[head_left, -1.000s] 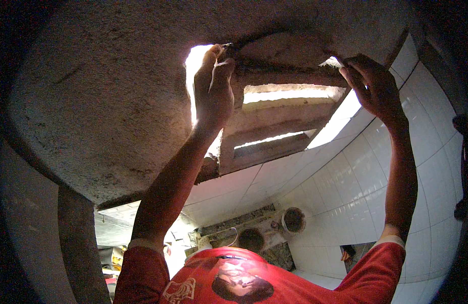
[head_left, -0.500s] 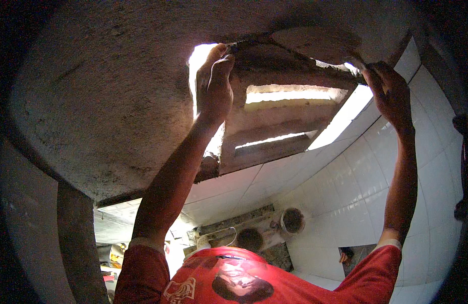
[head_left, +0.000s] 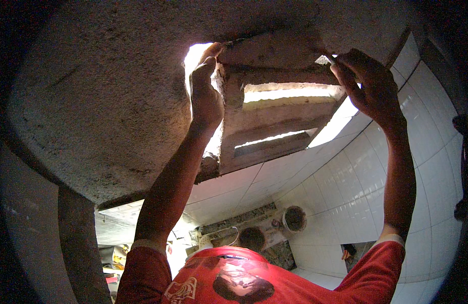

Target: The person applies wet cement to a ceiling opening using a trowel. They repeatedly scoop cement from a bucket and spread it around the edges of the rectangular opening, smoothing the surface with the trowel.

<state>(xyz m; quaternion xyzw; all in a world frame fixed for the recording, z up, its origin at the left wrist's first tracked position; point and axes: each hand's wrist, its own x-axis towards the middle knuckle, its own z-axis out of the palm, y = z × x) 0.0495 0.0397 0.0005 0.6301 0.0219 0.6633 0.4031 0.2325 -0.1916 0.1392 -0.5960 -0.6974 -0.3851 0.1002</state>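
Note:
Overhead is a rough grey ceiling (head_left: pixel 117 116) with an opening in it. A flat grey piece (head_left: pixel 274 48) lies across the far part of this opening. At its left end, my left hand (head_left: pixel 207 91) reaches up into a bright gap, its fingers curled at the piece's edge; glare partly hides the fingertips. My right hand (head_left: pixel 371 86) is closed at the piece's right end, thumb and fingers pinched together beside a small bright gap. A thin pale edge shows at those fingertips. Both arms are stretched upward.
Crosswise slats (head_left: pixel 284 114) with bright slits between them span the opening. A white tiled wall (head_left: pixel 340 187) curves along the right. Far below stand a bucket (head_left: pixel 295 218), a dark round container (head_left: pixel 251 238) and a white container with a wire handle (head_left: pixel 206 242).
My right hand has moved left and inward. The flat grey piece has shifted and now covers most of the dark gap below it. My left hand has moved slightly left.

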